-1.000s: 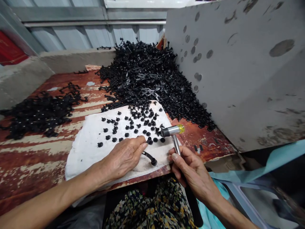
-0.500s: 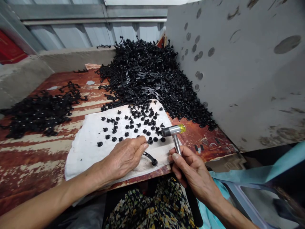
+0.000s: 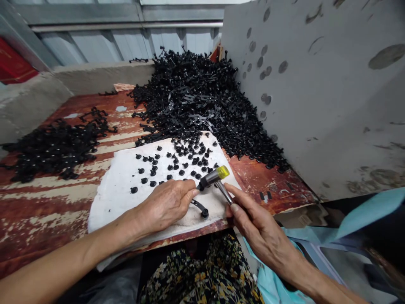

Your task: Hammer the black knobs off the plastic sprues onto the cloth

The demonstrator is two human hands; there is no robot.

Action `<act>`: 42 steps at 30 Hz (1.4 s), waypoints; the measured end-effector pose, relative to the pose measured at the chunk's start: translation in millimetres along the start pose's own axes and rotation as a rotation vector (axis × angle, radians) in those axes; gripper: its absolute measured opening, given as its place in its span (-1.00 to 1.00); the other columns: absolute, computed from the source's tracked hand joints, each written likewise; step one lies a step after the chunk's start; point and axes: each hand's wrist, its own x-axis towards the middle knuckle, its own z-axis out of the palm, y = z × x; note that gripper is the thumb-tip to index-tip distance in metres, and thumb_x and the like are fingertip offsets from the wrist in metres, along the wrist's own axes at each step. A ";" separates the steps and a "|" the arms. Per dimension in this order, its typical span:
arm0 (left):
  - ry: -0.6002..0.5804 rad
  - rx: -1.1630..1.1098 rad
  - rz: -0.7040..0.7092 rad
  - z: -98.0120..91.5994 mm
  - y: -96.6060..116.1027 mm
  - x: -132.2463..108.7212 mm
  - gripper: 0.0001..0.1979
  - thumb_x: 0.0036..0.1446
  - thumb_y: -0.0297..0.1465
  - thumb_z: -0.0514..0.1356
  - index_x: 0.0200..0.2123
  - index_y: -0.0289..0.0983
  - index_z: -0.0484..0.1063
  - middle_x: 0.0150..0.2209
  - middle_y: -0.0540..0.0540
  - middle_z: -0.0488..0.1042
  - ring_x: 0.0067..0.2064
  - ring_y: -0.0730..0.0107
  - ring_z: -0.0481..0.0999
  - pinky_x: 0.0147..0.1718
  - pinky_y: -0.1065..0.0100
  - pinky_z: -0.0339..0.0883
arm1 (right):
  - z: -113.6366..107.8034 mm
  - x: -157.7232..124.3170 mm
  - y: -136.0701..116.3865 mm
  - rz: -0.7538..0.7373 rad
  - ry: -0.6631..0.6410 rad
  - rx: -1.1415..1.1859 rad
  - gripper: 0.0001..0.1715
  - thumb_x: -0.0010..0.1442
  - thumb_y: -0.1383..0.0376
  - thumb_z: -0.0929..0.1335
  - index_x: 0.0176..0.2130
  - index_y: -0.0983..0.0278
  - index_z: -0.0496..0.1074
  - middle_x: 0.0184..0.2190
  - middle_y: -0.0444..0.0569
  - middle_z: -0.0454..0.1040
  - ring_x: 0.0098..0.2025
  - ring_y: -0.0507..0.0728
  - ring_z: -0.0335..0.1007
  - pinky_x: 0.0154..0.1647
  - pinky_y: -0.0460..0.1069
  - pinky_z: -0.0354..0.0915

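My left hand (image 3: 169, 202) pinches a curved black strip (image 3: 199, 206) on the white cloth (image 3: 120, 202); a round black knob sits on the strip's near end. Its far end is hidden by my fingers and the hammer. Closed round the metal handle of a small hammer (image 3: 212, 177) is my right hand (image 3: 253, 215). The hammer's black face rests against or just over the part at my left fingertips, and its yellow face points up to the right. Several small black knobs (image 3: 181, 172) lie scattered on the cloth beyond my left hand.
A large heap of black parts (image 3: 196, 93) rises behind the cloth. At the left lies a smaller pile of black strips (image 3: 53, 147) on the worn red table (image 3: 28, 211). An upright grey panel (image 3: 310, 105) borders the table's right side.
The hammer has swung down and left, its black face now at my left fingertips. My right hand has turned with it; my left hand has stayed about where it was.
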 end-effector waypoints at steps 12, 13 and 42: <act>0.016 -0.006 0.001 5.4 -4.4 -0.3 -0.70 0.26 -0.24 -0.16 -0.50 -0.20 0.08 -0.56 0.05 0.19 -0.49 0.42 0.22 -0.45 0.37 0.07 | -19.2 16.6 -20.8 -0.432 -0.087 -0.497 -0.28 0.27 0.51 0.15 0.35 0.11 0.10 -0.25 0.06 0.52 -0.29 0.17 0.49 -0.23 0.08 0.47; 0.012 -0.009 -0.004 5.1 -4.3 -0.2 -0.70 0.26 -0.24 -0.16 -0.50 -0.20 0.07 -0.55 0.05 0.19 -0.49 0.42 0.22 -0.45 0.37 0.07 | -19.5 16.5 -22.1 -0.454 -0.053 -0.480 -0.26 0.28 0.52 0.14 0.36 0.12 0.05 -0.22 0.07 0.51 -0.27 0.16 0.49 -0.24 0.07 0.47; 0.554 0.182 -0.253 -85.2 -63.5 -19.6 -0.80 0.24 -0.26 -0.12 -0.25 -0.20 0.21 -0.49 0.03 0.31 -0.46 0.34 0.34 -0.42 0.35 0.16 | 13.0 11.8 4.8 0.424 0.031 0.730 -0.34 0.01 -0.07 0.48 -0.02 0.20 0.37 -0.64 -0.32 0.14 -0.69 -0.10 -0.04 -0.74 -0.20 -0.01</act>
